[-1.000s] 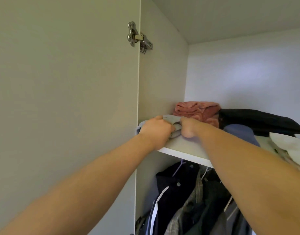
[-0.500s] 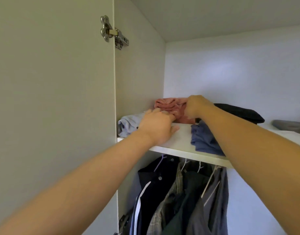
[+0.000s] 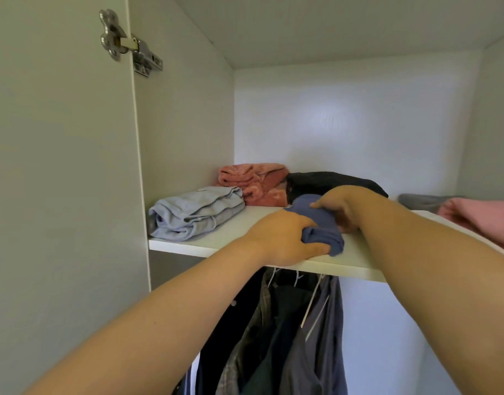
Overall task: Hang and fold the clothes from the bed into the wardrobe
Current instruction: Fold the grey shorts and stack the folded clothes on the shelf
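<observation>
A folded blue garment (image 3: 320, 223) lies on the white wardrobe shelf (image 3: 216, 246). My left hand (image 3: 285, 240) grips its near end, fingers curled round the fabric. Over its far end my right hand (image 3: 342, 206) holds on, thumb on top. At the shelf's left end sits a folded light grey garment (image 3: 193, 212), free of both hands. Behind it lies a folded salmon-pink piece (image 3: 256, 182), and a black garment (image 3: 330, 182) lies behind my right hand.
The open wardrobe door (image 3: 59, 195) with its metal hinge (image 3: 125, 44) stands at the left. Several dark clothes (image 3: 288, 337) hang below the shelf. A grey item (image 3: 422, 201) and a pink item (image 3: 484, 220) lie at the shelf's right end.
Both hands left the light grey garment at the shelf's left end and shifted right. They now hold the blue garment. The view has swung a little to the right.
</observation>
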A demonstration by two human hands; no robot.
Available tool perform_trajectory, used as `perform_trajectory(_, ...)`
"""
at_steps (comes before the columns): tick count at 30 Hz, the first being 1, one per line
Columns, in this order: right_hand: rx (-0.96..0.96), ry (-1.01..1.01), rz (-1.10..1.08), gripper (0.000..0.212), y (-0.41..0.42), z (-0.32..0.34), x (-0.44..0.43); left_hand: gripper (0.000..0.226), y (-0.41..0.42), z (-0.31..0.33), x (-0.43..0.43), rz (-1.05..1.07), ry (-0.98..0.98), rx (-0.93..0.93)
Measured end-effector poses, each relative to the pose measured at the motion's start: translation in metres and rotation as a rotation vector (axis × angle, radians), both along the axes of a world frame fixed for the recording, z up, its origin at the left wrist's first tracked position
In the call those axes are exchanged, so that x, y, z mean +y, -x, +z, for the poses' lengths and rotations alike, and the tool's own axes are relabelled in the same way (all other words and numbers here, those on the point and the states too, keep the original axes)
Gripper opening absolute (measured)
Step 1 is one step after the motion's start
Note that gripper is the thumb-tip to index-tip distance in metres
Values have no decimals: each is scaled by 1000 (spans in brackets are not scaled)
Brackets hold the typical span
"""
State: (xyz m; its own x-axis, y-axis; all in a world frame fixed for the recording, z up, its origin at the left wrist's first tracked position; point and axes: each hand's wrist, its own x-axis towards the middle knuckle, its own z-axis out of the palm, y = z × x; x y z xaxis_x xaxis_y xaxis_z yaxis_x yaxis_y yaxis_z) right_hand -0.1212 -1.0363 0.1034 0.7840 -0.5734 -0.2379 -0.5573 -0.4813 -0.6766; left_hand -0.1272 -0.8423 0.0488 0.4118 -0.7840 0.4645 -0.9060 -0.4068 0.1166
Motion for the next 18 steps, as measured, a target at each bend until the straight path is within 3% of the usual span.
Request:
perform_trajectory(4, -133, -178, -30, 34, 0, 4, 12, 47, 3, 5, 9, 72, -25, -14)
perform_trajectory(7, -253, -321, -29, 32, -4, 10, 21, 44, 15, 8, 14, 182, -4, 72)
perform_trajectory(9, -305, -350, -4, 28, -10, 14, 30, 62, 23, 6, 14, 270, -5, 170)
perform_trajectory(11, -328, -281, 25, 14, -17, 20, 45, 94, 28, 2, 13, 347, 37, 190)
perform_trajectory(12, -325, -235, 41, 13, -19, 24, 53, 94, 25, -2, 12, 368, 77, 175)
perform_trajectory(15, -360, -159, 90, 19, -25, 35, 70, 48, 20, -5, 17, 383, 141, 126)
perform_trajectory(18, -504, -257, 120, 19, -27, 48, 80, 33, 16, 10, 40, 464, 76, -33)
